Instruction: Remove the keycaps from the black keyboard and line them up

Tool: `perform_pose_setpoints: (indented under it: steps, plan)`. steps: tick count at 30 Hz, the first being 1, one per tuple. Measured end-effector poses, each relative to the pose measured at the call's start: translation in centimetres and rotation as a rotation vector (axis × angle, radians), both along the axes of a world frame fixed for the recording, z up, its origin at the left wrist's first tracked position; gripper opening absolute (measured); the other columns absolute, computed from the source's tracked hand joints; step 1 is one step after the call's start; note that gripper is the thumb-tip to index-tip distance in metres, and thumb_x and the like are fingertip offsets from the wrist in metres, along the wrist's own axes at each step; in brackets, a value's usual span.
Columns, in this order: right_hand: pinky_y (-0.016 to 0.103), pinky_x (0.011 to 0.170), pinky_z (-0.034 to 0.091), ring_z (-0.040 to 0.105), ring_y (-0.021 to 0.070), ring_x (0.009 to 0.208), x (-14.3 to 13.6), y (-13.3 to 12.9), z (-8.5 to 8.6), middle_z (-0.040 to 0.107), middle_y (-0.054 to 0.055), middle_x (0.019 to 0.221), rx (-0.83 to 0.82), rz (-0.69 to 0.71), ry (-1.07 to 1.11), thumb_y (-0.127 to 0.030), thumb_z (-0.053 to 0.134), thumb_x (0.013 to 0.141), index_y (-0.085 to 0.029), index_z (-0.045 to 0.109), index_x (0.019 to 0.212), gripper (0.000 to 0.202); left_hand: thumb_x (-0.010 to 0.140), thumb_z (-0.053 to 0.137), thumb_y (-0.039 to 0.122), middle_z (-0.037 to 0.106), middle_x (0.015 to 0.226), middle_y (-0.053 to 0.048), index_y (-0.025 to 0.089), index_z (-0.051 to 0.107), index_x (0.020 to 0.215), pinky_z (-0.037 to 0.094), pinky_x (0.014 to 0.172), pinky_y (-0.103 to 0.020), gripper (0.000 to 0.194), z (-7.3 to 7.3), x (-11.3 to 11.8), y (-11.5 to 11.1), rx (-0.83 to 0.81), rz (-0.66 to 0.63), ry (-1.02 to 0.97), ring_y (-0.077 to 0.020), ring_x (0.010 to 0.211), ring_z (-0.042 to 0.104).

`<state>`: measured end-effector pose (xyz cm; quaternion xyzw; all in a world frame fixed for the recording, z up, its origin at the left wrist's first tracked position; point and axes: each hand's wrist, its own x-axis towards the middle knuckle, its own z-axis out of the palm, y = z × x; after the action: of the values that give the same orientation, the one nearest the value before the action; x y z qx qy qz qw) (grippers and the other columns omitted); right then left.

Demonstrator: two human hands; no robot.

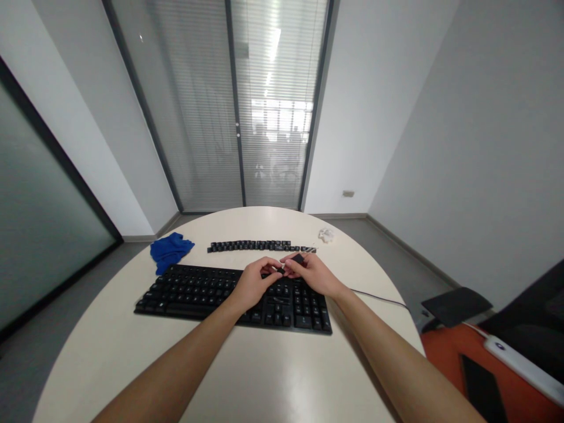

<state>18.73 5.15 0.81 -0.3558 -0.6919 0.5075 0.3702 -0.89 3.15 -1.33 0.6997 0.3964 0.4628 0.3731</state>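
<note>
While both your hands meet above the long black plastic keyboard (pixel 194 292), the head view shows your left hand (pixel 254 285) with its grip pinched around a small black piece (pixel 281 271), and your right hand (pixel 318 275) with its grip closed on a flat, dark, rectangular object (pixel 298 258). The keyboard lies on the pale round counter (pixel 259 376), near a crumpled blue cloth (pixel 171 249) and loose black keycaps (pixel 251 245) in rows. This looks like close fingertip work on the piece, calling for steady, light pressure.
</note>
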Motion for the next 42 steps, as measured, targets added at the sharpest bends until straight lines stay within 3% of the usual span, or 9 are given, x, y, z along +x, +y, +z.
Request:
perform_pose_setpoints:
  steps: [4,14,22,30,42]
  plan:
    - [0.032,0.077,0.056,0.068,0.0189,0.081,-0.1,-0.1,-0.2,0.071,0.005,0.082,-0.014,-0.010,-0.021,-0.057,0.061,0.084,-0.016,0.069,0.097,0.044,0.077,0.067,0.013,0.071,0.097,-0.005,0.017,0.064,0.099,0.052,0.092,-0.037,0.023,-0.3,0.0,0.1,-0.018,-0.039,-0.021,-0.0178,0.091,0.067]
    - [0.034,0.078,0.057,0.070,0.0200,0.080,0.0,0.0,-0.2,0.073,0.008,0.081,-0.027,-0.001,-0.067,-0.062,0.058,0.084,-0.015,0.069,0.085,0.048,0.074,0.067,0.011,0.068,0.095,-0.004,0.016,0.062,0.099,0.055,0.088,-0.035,0.026,0.0,0.0,0.0,-0.084,-0.032,-0.121,-0.0152,0.086,0.066]
    - [0.034,0.077,0.057,0.071,0.0205,0.078,-0.3,0.2,-0.1,0.074,0.008,0.078,-0.076,-0.057,-0.040,-0.063,0.062,0.079,-0.014,0.069,0.079,0.050,0.081,0.065,0.020,0.065,0.098,-0.005,0.018,0.066,0.097,0.056,0.085,-0.034,0.016,0.1,0.0,-0.3,0.051,0.006,-0.025,-0.0159,0.087,0.065]
    - [0.034,0.079,0.058,0.072,0.0217,0.085,0.0,0.2,-0.1,0.074,0.007,0.085,-0.144,-0.038,0.007,-0.061,0.063,0.080,-0.015,0.072,0.089,0.048,0.083,0.062,0.017,0.064,0.100,-0.006,0.019,0.068,0.101,0.057,0.079,-0.031,0.020,0.6,0.1,-0.7,0.092,0.015,0.029,-0.0152,0.085,0.063]
    - [0.029,0.075,0.059,0.072,0.0180,0.079,-0.2,0.4,-0.1,0.075,0.007,0.082,-0.151,-0.067,0.045,-0.061,0.066,0.078,-0.015,0.071,0.101,0.052,0.086,0.062,0.020,0.065,0.099,-0.005,0.021,0.071,0.101,0.054,0.073,-0.028,0.017,0.9,0.0,-0.9,0.145,0.033,0.071,-0.0155,0.083,0.062]
